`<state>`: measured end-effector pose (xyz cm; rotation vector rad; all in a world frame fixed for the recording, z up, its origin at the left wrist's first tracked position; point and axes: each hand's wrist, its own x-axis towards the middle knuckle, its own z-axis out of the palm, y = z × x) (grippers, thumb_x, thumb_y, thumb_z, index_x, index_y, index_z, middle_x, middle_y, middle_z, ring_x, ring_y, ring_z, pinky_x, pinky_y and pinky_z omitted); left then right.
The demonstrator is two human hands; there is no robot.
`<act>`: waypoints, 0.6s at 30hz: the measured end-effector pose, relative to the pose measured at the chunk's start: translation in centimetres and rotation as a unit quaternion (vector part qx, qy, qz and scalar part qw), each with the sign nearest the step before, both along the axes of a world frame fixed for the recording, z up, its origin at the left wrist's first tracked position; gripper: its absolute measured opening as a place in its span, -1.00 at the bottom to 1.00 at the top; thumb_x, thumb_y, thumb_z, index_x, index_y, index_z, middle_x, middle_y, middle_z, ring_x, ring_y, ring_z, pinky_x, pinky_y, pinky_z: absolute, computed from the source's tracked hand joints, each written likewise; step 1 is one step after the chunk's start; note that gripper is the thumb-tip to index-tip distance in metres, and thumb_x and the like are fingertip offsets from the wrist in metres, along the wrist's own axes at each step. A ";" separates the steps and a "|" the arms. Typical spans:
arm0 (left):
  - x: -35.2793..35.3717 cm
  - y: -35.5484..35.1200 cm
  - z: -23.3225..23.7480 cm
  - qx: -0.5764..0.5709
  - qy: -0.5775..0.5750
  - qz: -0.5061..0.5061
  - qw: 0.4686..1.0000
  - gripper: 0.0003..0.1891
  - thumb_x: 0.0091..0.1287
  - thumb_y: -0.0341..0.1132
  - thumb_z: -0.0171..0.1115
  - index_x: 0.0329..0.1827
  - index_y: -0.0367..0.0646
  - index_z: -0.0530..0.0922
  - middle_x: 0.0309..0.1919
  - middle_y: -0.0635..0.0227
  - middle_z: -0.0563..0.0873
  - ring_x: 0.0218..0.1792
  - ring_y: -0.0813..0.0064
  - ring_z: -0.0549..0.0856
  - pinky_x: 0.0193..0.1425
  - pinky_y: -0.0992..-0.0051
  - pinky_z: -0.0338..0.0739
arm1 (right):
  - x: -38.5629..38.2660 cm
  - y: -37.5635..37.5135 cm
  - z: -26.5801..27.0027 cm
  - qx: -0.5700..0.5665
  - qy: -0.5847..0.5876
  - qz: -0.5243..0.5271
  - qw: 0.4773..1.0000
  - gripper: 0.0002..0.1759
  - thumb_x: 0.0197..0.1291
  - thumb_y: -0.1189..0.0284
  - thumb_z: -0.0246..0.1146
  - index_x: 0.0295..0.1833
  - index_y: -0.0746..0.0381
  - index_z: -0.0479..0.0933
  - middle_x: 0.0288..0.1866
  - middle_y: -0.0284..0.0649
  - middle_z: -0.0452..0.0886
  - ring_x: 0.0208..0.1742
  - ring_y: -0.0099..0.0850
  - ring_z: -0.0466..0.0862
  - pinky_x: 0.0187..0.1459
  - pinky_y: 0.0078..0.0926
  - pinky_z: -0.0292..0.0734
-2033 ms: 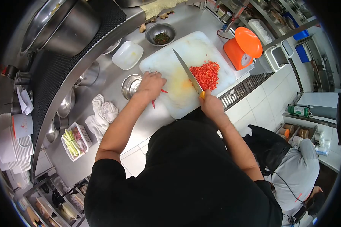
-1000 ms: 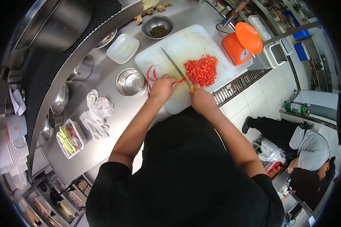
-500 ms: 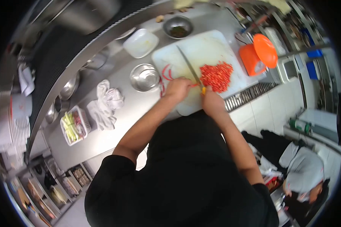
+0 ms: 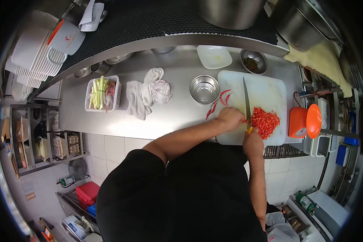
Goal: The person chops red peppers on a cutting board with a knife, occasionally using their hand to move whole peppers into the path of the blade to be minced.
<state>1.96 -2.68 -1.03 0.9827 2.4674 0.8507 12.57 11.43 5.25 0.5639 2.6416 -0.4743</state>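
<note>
A kitchen knife (image 4: 246, 94) with a yellow handle is gripped in my right hand (image 4: 253, 146), its blade pointing away across the white cutting board (image 4: 270, 86). My left hand (image 4: 230, 118) has its fingers closed on a red chili (image 4: 244, 121), whose end shows beside the blade. Right of the blade lies a heap of chopped red chili (image 4: 266, 123). Several whole chilies lie left of the blade, some on the board and some on the steel counter. Just left of the board stands a steel bowl (image 4: 205, 89).
A white dish (image 4: 214, 56) and a dark-filled metal bowl (image 4: 254, 61) stand behind the board. An orange scale (image 4: 297, 123) is at its right. Further left are crumpled cloths (image 4: 149, 92) and a vegetable basket (image 4: 103, 93). A shelf (image 4: 169, 39) overhangs the counter.
The camera view has turned and shifted, so the counter now runs level across the picture. Both hands remain at the board, with the knife and chili still held.
</note>
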 end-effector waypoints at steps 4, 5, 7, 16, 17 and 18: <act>-0.1 0.2 -0.1 -0.003 0.008 0.003 1.000 -0.82 0.33 -0.28 0.31 -0.09 -0.02 0.80 -0.20 0.20 0.81 -0.07 0.08 0.80 0.07 0.08 0.68 | 0.4 0.1 1.0 0.011 -0.022 0.009 1.000 -0.57 0.56 0.24 0.15 0.20 0.40 0.30 -0.13 0.31 0.75 -0.05 0.26 0.78 0.00 0.15 0.68; -0.2 0.3 -0.2 -0.002 0.007 0.006 1.000 -0.82 0.33 -0.28 0.31 -0.10 -0.02 0.80 -0.20 0.21 0.81 -0.07 0.08 0.80 0.06 0.08 0.68 | 0.4 -0.1 -0.4 0.017 -0.019 -0.001 1.000 -0.57 0.56 0.24 0.15 0.20 0.40 0.30 -0.12 0.32 0.75 -0.05 0.25 0.78 0.00 0.15 0.68; -0.1 0.5 -0.2 0.003 0.003 0.007 1.000 -0.83 0.33 -0.28 0.31 -0.11 -0.02 0.80 -0.20 0.22 0.82 -0.07 0.09 0.80 0.04 0.07 0.69 | 0.6 -0.1 -1.8 0.013 -0.018 -0.017 1.000 -0.57 0.56 0.24 0.15 0.20 0.40 0.30 -0.11 0.32 0.75 -0.04 0.26 0.78 0.02 0.16 0.67; -0.5 0.6 0.5 -0.004 -0.009 -0.002 1.000 -0.84 0.30 -0.28 0.33 -0.13 -0.03 0.78 -0.21 0.21 0.83 -0.09 0.07 0.80 0.03 0.07 0.70 | 0.1 0.2 1.8 0.012 -0.036 0.013 0.999 -0.56 0.55 0.24 0.15 0.21 0.40 0.28 -0.15 0.31 0.76 -0.04 0.24 0.79 0.02 0.16 0.68; -0.5 0.6 0.5 -0.003 -0.013 -0.001 1.000 -0.84 0.30 -0.28 0.33 -0.13 -0.03 0.78 -0.21 0.21 0.83 -0.09 0.07 0.80 0.03 0.07 0.70 | 0.2 0.1 0.9 0.011 -0.028 0.004 1.000 -0.56 0.55 0.24 0.15 0.21 0.40 0.28 -0.15 0.30 0.76 -0.04 0.23 0.79 0.01 0.15 0.69; -0.5 0.6 0.5 -0.002 -0.018 -0.001 1.000 -0.83 0.30 -0.28 0.32 -0.12 -0.03 0.79 -0.21 0.21 0.83 -0.09 0.07 0.80 0.03 0.07 0.69 | 0.2 0.0 -0.9 0.010 -0.022 -0.005 1.000 -0.56 0.54 0.25 0.16 0.21 0.39 0.28 -0.16 0.30 0.76 -0.05 0.23 0.80 0.01 0.14 0.69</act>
